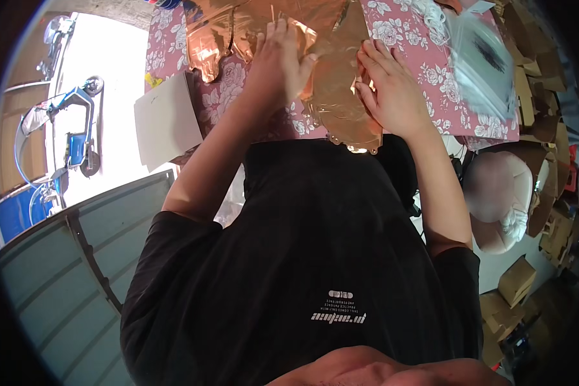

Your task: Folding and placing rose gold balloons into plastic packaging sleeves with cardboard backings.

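Evidently, the left hand (278, 67) and right hand (392, 90) rest with grips released, fingers extended, on copper-coloured foil (333, 83), upper centre of the frame, overhanging the worktop (439, 74); light, even palm pressure should limit creasing.

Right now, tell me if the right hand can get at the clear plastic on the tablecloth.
Probably yes: the right hand lies open on the shiny foil, and only flowered tablecloth shows between it and the clear plastic.
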`<state>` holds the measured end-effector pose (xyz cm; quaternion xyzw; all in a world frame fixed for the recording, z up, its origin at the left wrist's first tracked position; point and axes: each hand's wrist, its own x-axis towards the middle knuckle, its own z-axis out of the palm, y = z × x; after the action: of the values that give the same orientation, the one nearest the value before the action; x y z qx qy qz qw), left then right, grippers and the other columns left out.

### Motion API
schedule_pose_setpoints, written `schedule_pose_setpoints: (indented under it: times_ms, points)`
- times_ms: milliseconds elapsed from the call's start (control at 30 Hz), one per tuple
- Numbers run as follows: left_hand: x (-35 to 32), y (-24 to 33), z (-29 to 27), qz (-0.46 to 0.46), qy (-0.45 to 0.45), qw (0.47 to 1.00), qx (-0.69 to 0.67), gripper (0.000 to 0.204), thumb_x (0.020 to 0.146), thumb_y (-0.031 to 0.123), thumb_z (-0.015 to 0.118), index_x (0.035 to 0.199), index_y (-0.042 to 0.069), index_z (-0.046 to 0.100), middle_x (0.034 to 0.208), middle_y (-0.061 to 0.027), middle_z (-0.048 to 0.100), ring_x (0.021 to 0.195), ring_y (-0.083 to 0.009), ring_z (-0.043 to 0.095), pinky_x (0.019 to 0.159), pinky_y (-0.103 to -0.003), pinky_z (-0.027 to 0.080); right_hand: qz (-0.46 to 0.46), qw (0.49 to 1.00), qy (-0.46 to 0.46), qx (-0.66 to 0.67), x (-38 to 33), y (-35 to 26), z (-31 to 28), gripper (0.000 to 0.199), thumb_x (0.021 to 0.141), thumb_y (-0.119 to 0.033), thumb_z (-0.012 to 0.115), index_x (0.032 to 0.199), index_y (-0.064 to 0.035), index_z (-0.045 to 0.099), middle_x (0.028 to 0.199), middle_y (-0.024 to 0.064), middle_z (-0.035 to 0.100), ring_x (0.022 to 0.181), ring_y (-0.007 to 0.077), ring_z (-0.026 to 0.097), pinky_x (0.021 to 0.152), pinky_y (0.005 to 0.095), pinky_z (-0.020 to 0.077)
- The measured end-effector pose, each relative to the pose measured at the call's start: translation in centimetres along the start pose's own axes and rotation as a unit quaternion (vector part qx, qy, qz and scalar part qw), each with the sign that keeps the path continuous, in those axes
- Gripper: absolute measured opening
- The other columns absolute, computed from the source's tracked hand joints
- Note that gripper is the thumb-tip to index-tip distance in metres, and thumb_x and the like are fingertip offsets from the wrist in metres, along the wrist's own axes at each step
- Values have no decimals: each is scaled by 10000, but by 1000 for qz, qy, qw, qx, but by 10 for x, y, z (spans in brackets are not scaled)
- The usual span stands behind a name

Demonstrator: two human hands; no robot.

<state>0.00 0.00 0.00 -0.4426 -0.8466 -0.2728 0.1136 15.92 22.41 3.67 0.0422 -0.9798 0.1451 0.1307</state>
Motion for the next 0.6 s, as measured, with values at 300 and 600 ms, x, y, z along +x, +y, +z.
schedule_pose_setpoints:
  times_ms: [300,600]
  points:
    - [18,38,11,-7,-62,992,111,752,997,441,573,1478,-121,440,1581,-334,385,1511,-437,345,1260,-520,231,-12,1000,-3,-21,2,5,2,577,924,-154,636,1467,2,516,1582,161,470,1496,342,397,1274,484,259]
    - [23,46,11,6,-68,991,112,776,992,452,561,1531,-81,394,1618,-290,359,1543,-400,301,1279,-510,190,-4,1000,2,2,1,5,3,591,935,-175,645,1478,10,502,1580,159,473,1492,346,401,1275,484,257]
